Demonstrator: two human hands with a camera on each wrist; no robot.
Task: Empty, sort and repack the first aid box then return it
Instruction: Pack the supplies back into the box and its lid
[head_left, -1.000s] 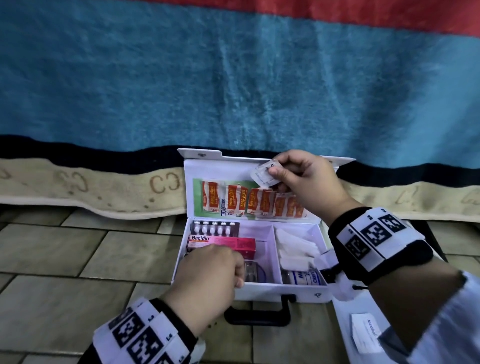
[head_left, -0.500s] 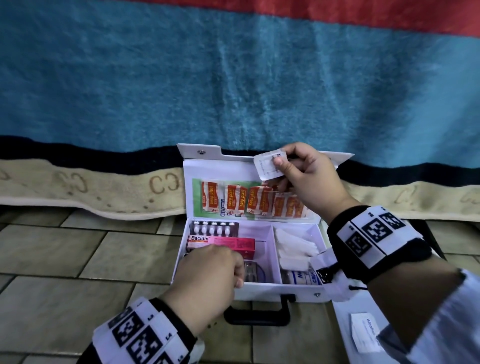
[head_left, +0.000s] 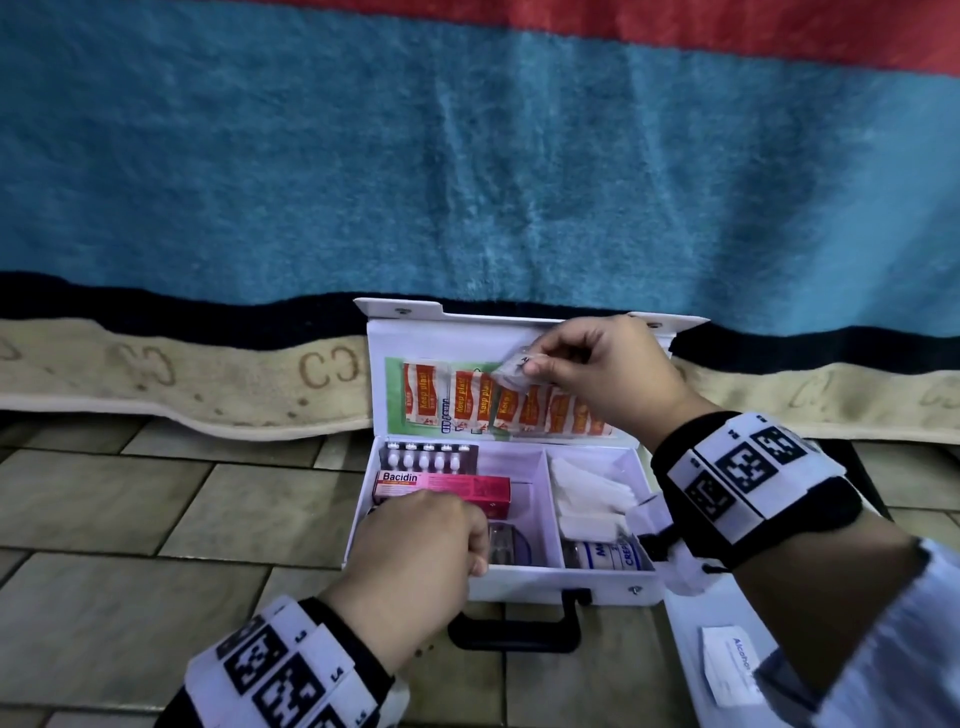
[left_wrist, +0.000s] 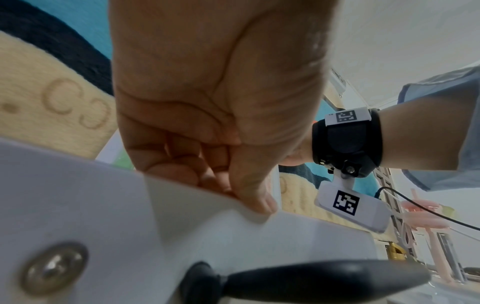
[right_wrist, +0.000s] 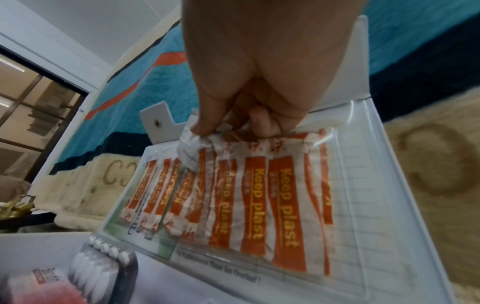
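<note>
The white first aid box (head_left: 519, 587) stands open on the tiled floor, its lid (head_left: 395, 338) upright. My left hand (head_left: 467, 551) grips the box's front wall (left_wrist: 103, 205), thumb outside and fingers curled inside. My right hand (head_left: 530, 364) pinches a small crumpled white sachet (head_left: 511, 371) at the top of the lid's clear pocket, which holds several orange plasters (head_left: 467, 400). In the right wrist view the sachet (right_wrist: 189, 150) presses against the plasters (right_wrist: 259, 205). Inside lie a pink Bacidin carton (head_left: 457, 486), an ampoule strip (head_left: 426, 457), white gauze (head_left: 587, 499) and a bandage roll (head_left: 608, 553).
A blue, red and cream blanket (head_left: 467, 182) hangs down right behind the lid. The box's black handle (head_left: 519, 631) points toward me. At the lower right a white surface (head_left: 691, 639) carries an alcohol pad sachet (head_left: 727, 670). Tiled floor (head_left: 130, 519) stretches to the left.
My right hand has brought the sachet down from the lid's top edge to the plaster pocket. The left hand has stayed on the front wall.
</note>
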